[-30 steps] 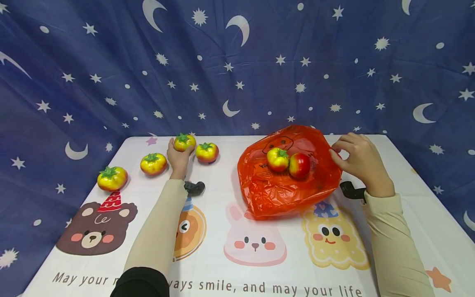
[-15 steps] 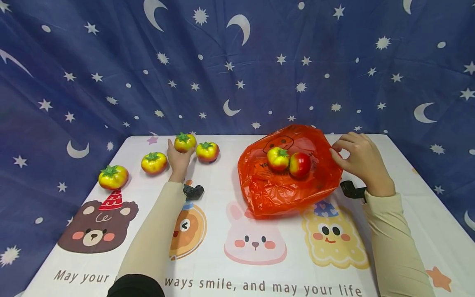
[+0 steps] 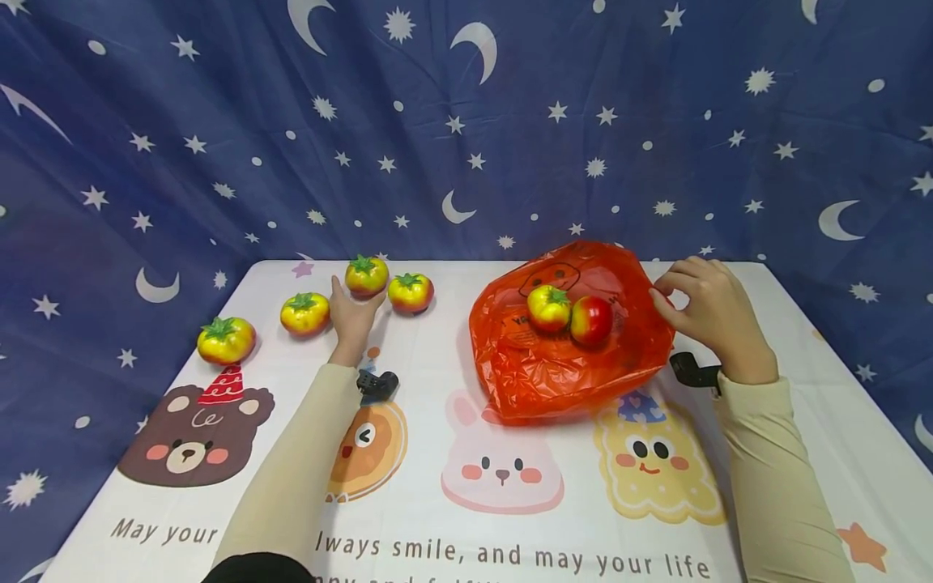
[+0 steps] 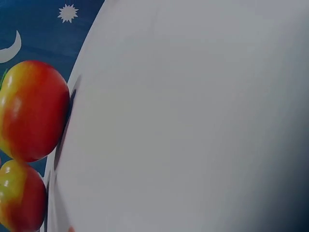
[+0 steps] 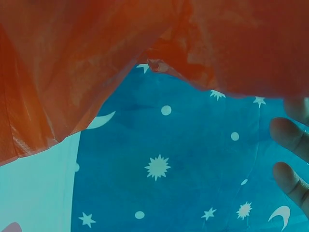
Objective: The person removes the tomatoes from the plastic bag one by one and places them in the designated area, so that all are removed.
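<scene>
In the head view my left hand [image 3: 353, 320] is just in front of a yellow-red tomato [image 3: 367, 276] with a green leafy top. Thumb and fingers are spread apart, with a small gap to the tomato. Just right of it sits another tomato [image 3: 411, 293]; two of the tomatoes also show at the left edge of the left wrist view, the larger tomato [image 4: 36, 111] being nearer. With its thumb and fingertips, my right hand [image 3: 707, 312] pinches the right edge of a red plastic bag [image 3: 539, 376]. A yellow tomato [image 3: 549, 308] and a redder tomato [image 3: 592, 321] are at the bag.
Further left on the white printed tablecloth [image 3: 503, 534] lie a tomato [image 3: 305, 314] and a tomato [image 3: 227, 340]. Behind the table hangs a blue curtain [image 3: 408, 97] with stars and moons. Black wrist cameras sit on both wrists.
My left hand has drawn back slightly from the tomato, its fingers spreading away. That tomato stays in place. My right hand keeps hold of the bag, and the head view has shifted slightly.
</scene>
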### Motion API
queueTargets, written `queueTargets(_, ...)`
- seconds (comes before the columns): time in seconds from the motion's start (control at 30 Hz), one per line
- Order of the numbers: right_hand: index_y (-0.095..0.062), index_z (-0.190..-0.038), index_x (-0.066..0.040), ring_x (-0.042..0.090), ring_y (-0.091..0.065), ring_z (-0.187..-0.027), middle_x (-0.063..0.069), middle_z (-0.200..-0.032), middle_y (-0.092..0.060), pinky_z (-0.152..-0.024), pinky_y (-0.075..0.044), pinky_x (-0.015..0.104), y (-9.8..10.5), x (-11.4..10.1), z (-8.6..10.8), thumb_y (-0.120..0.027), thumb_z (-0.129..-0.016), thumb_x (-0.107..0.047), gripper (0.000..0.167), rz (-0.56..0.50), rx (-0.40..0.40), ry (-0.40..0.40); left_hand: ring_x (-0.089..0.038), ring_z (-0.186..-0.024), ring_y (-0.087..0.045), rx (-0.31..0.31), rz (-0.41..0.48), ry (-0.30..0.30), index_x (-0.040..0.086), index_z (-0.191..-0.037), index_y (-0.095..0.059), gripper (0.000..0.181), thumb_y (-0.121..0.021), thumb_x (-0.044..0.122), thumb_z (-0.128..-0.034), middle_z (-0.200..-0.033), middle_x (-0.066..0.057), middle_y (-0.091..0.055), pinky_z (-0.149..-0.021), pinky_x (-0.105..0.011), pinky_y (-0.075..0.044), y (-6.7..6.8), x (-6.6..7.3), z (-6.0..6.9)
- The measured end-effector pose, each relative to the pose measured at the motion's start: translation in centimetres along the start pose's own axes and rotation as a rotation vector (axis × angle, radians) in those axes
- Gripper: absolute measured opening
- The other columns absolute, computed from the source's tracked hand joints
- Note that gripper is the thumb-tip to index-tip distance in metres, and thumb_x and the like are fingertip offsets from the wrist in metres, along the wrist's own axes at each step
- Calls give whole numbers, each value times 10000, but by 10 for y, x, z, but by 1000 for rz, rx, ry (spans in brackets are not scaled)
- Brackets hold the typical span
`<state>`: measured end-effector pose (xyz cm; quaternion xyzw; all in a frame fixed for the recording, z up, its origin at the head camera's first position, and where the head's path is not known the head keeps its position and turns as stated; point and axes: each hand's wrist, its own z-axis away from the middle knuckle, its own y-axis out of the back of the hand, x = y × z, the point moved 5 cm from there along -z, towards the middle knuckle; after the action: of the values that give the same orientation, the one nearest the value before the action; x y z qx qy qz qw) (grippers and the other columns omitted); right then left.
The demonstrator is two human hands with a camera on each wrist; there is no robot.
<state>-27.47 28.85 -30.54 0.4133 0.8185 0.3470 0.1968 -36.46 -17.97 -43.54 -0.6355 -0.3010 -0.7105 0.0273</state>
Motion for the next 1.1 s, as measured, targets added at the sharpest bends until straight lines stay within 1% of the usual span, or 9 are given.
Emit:
queueTargets(0.13, -675, -691, 8, 290, -553, -697, 165, -723, -667, -663, -500, 474, 0, 0, 0, -723, -680, -12, 52, 0, 1, -2, -321, -1456, -145, -17, -34, -7, 66, -1514, -78, 949, -705, 261, -828, -1566, -174, -158, -1208, -408, -119, 3, 1, 6)
queueTargets(0.27, -682, -697, 9, 293, -559, -704, 169, -730, -672, -674, -508, 481, -1, 1, 0, -731, -676, -10, 56, 2, -5, -8, -325, -1452, -157, -42, -50, 2, 62, -1513, -79, 935, -699, 239, -835, -1568, -172, -154, -1204, -408, -137, 5, 4, 12)
queueTargets(0.37, -684, -700, 8, 296, -563, -710, 169, -735, -674, -680, -512, 487, -1, 2, 0, -736, -675, -10, 60, 4, -9, -14, -333, -1439, -200, -64, -52, 4, 66, -1512, -94, 920, -695, 239, -838, -1568, -163, -165, -1195, -415, -175, 5, 6, 15)
queueTargets(0.47, -684, -701, 7, 297, -565, -709, 169, -735, -675, -683, -514, 488, -1, 2, 0, -738, -676, -13, 64, 5, -11, -16, -338, -1419, -255, -77, -50, -2, 68, -1506, -145, 882, -693, 249, -840, -1556, -158, -216, -1182, -423, -219, 6, 7, 19)
queueTargets(0.57, -686, -705, 7, 297, -565, -711, 170, -739, -676, -687, -515, 490, -2, 2, 0, -739, -677, -15, 64, 6, -14, -18, -341, -1390, -311, -80, -33, -4, 63, -1494, -201, 832, -688, 251, -846, -1531, -169, -275, -1165, -424, -264, 8, 8, 23)
queueTargets(0.7, -690, -708, 6, 297, -565, -717, 171, -748, -679, -691, -516, 491, -2, 2, 0, -741, -676, -15, 64, 7, -21, -24, -343, -1347, -370, -81, 2, 13, 70, -1481, -248, 773, -670, 257, -861, -1500, -178, -324, -1134, -420, -323, 12, 9, 27)
queueTargets(0.9, -690, -707, 4, 294, -564, -723, 170, -747, -678, -694, -512, 491, -2, 2, -1, -739, -678, -13, 60, 4, -24, -31, -329, -1336, -406, -94, 73, 42, 89, -1472, -273, 707, -634, 246, -885, -1484, -149, -363, -1089, -411, -391, 18, 16, 33)
queueTargets(1.0, -685, -701, -1, 291, -560, -714, 164, -740, -675, -694, -507, 486, -1, 3, 0, -733, -682, -14, 53, 1, -19, -24, -317, -1324, -431, -107, 121, 25, 89, -1466, -290, 678, -625, 228, -894, -1464, -149, -397, -1057, -426, -424, 20, 21, 37)
queueTargets(1.1, -681, -696, -4, 292, -559, -710, 160, -736, -673, -697, -505, 485, -1, 3, 0, -729, -685, -15, 50, -1, -14, -18, -325, -1292, -470, -122, 161, -30, 69, -1448, -330, 647, -633, 199, -892, -1420, -182, -443, -1045, -420, -435, 21, 28, 41)
